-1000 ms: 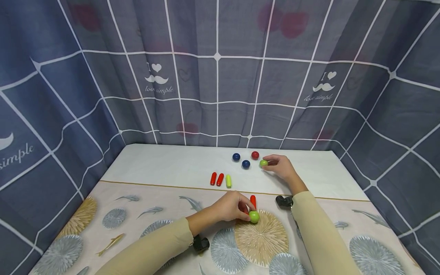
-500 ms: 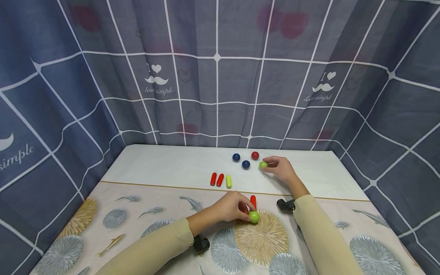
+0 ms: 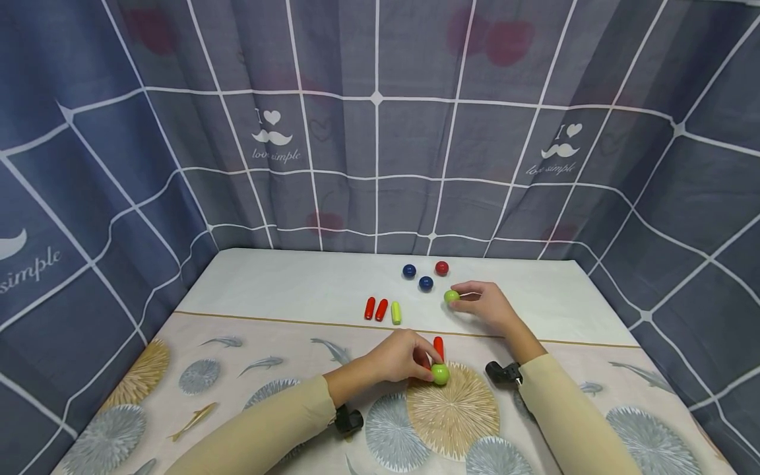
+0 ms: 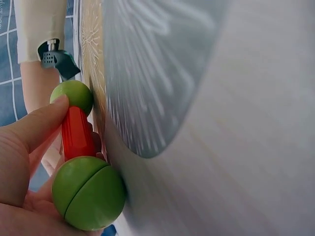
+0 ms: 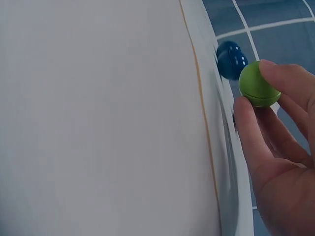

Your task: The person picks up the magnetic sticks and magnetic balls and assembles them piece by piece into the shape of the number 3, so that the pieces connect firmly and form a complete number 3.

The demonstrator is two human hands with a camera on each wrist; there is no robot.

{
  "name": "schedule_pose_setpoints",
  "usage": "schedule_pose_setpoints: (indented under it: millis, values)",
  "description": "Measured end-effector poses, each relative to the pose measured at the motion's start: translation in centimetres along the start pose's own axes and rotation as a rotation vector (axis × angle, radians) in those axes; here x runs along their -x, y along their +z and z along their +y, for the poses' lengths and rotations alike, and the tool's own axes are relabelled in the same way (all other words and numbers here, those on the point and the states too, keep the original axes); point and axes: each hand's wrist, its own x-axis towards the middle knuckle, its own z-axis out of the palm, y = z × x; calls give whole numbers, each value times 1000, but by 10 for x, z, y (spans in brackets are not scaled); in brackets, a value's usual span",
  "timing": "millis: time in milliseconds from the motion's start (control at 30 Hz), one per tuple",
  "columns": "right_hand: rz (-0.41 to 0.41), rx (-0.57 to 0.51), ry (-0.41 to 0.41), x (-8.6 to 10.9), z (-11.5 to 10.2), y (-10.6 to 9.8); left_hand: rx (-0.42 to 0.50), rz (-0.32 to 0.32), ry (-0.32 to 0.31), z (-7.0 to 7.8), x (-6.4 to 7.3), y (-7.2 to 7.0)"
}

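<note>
My left hand (image 3: 400, 356) grips a red stick (image 4: 77, 132) that has one green ball (image 4: 73, 96) at its far end and another green ball (image 4: 88, 193) at its near end. In the left wrist view the thumb presses where the stick meets the far ball. From the head, a red stick end (image 3: 438, 348) shows just beyond those fingers, low over the patterned cloth. Farther off on the right, my right hand (image 3: 483, 305) pinches a single green ball (image 5: 257, 84) between thumb and fingertips, over the white part of the table.
Two blue balls, one farther back (image 3: 409, 271) and one nearer (image 3: 425, 284), sit left of the right hand, with a red ball (image 3: 442, 268) behind. Two red sticks (image 3: 381, 310) and a yellow-green stick (image 3: 396, 313) lie in front. A grid-patterned curtain (image 3: 332, 145) surrounds the table.
My right hand has drawn the green ball back toward me, away from the red and blue balls. My left hand keeps its place and its grip.
</note>
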Motion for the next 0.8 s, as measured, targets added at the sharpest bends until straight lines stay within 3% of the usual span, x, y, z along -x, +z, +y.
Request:
schedule_pose_setpoints:
  millis: [233,467,800]
  values:
    - [-34,-78,50,15,-3,8,-3,1,-14,3,0,-1]
    - [-97,-63,-8,30,-8,16,7,2,-27,5,1,0]
    - [-164,-110,-12,40,-14,24,27,3,-20,4,1,0]
